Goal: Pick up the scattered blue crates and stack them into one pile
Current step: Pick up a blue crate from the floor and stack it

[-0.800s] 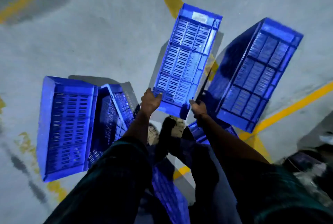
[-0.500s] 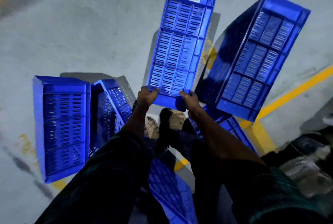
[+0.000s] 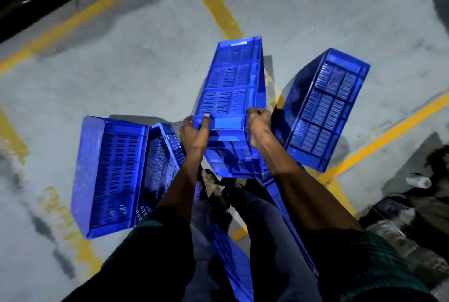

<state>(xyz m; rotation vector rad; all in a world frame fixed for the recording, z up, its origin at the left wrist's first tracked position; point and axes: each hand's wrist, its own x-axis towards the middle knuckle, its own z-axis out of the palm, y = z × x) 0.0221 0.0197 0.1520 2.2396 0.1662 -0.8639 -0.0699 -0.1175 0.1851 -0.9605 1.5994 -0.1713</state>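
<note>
I hold a blue slatted crate [image 3: 230, 92] in front of me, its near end raised off the floor. My left hand [image 3: 194, 131] grips the near edge at its left corner, thumb on top. My right hand [image 3: 258, 126] grips the same edge at its right corner, fingers curled over it. Another blue crate [image 3: 323, 109] lies tilted on the floor to the right. A further blue crate [image 3: 109, 175] lies on the left with one more [image 3: 160, 163] leaning against it. Blue crate parts [image 3: 233, 258] show below, between my legs.
The grey concrete floor [image 3: 121, 70] carries yellow painted lines [image 3: 218, 7]. Dark bags and a plastic bottle [image 3: 418, 181] lie at the right edge. My feet [image 3: 213, 185] stand just under the held crate. A dark object fills the top left corner.
Both hands have lifted the crate's near end up and toward me, so it tips up from lying flat. My grip shifted onto the end edge.
</note>
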